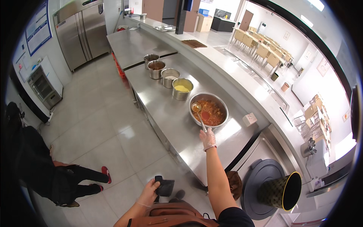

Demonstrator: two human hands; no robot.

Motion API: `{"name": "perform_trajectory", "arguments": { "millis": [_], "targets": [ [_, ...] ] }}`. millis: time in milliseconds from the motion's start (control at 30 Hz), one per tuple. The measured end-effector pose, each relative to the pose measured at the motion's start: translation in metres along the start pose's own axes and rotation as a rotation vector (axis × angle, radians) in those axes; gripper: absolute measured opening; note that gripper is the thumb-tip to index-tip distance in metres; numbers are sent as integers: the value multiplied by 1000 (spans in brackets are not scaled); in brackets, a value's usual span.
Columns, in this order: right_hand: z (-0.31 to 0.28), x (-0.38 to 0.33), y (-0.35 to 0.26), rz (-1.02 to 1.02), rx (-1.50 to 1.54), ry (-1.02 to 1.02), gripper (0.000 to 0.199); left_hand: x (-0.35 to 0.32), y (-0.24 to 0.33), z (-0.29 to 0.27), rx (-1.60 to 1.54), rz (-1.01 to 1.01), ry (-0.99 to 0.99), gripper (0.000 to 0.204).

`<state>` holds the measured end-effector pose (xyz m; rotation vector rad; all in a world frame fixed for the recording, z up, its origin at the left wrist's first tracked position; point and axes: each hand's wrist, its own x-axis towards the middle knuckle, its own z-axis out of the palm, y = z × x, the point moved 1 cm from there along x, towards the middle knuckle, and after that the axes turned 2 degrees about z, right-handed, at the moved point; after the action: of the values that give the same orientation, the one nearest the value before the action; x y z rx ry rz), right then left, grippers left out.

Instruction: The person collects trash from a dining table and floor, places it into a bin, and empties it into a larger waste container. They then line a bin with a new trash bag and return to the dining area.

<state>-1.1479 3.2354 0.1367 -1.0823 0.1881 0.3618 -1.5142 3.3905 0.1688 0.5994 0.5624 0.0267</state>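
1. Your right hand, in a thin clear glove, is stretched out over the steel counter w/ fingers wrapped around the end of the ladle handle. Grip is closed on it, probably far back on the handle to keep the arm clear of the food.
2. The ladle's bowl sits at the near-left rim of the big steel mixing bowl, which holds a chunky orange-red mix. Handle angles back toward you, so the bowl rim likely carries some of its weight.
3. Your left hand is low, near your waist, closed on a dark folded thing; cloth or pouch, can't say which. It's kept well apart from the counter.
4. Four steel pots stand in a row beyond the mixing bowl, nearest one w/ yellow contents, next w/ white, so all are within ladle reach along the same line.
5. Hard to read: the far pots' contents, and the small white box just right of the bowl.
6. Cut off or hidden: a crouching person in dark clothes at the left edge, mostly out of frame; the brown bag at your chest is cropped by the lower edge.
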Motion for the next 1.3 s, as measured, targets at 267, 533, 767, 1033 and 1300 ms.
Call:
{"name": "perform_trajectory", "arguments": {
  "millis": [267, 533, 767, 1033, 1300],
  "targets": [
    [54, -221, 41, -33, -694, -536, 37, 29, 7, 21, 311, 226, -98, 37],
    [46, -317, 34, -276, -779, 57, 17, 13, -15, 38, 83, -210, -375, 29],
    [9, -384, -12, -447, -982, 189, 13, -50, 3, 58, 0, -500, -414, 30],
    [-56, -438, -115, -609, -702, 428, 9, -53, -41, 80, -151, -552, -503, 33],
    [-162, -540, -197, -706, -711, 535, 5, -68, -72, 141, -267, -464, -666, 34]
  ]
}}
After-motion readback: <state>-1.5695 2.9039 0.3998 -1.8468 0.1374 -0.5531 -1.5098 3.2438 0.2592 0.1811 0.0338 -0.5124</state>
